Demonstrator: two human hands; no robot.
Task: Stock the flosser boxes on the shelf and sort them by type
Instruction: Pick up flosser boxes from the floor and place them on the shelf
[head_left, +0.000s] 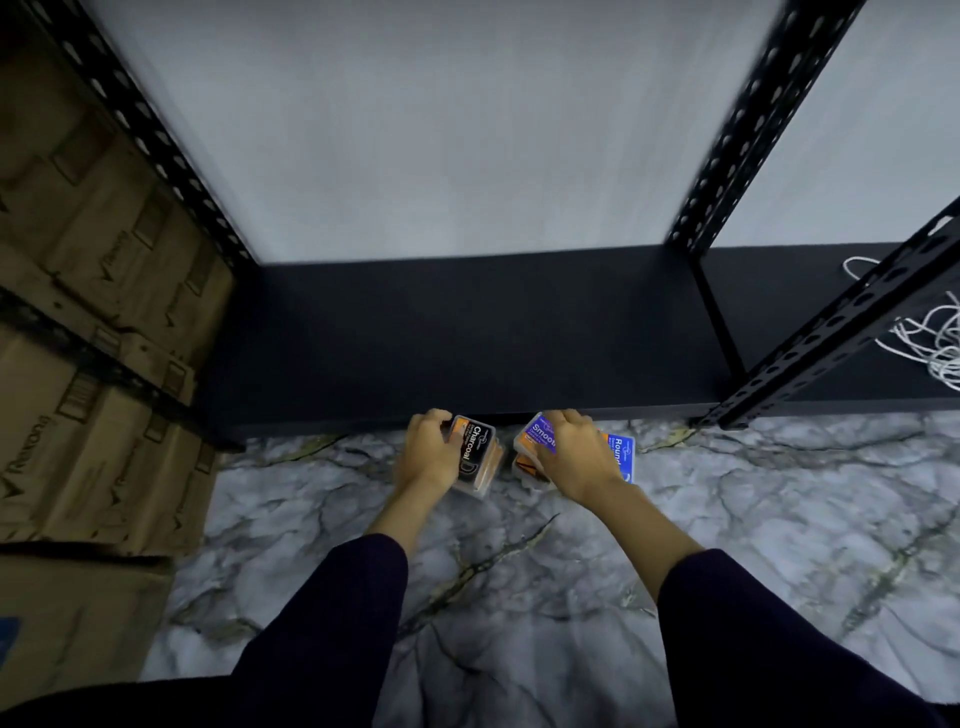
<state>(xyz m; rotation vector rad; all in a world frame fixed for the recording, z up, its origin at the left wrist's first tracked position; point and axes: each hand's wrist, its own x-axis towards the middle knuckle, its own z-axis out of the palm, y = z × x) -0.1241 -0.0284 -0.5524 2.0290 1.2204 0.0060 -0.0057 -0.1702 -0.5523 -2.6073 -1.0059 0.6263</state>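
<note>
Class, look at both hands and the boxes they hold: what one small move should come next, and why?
Probably lift both hands forward onto the black shelf board. The left hand grips a Charcoal box, the right hand grips a Smooth box over a Round box, all just short of the shelf's front edge, above the marble floor.

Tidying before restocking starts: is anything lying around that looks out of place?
Yes: a loose tangle of white cord lies on the black shelf at far right, behind the slanted upright, unrelated to the flosser boxes. Nothing looks spilled or damaged.
</note>
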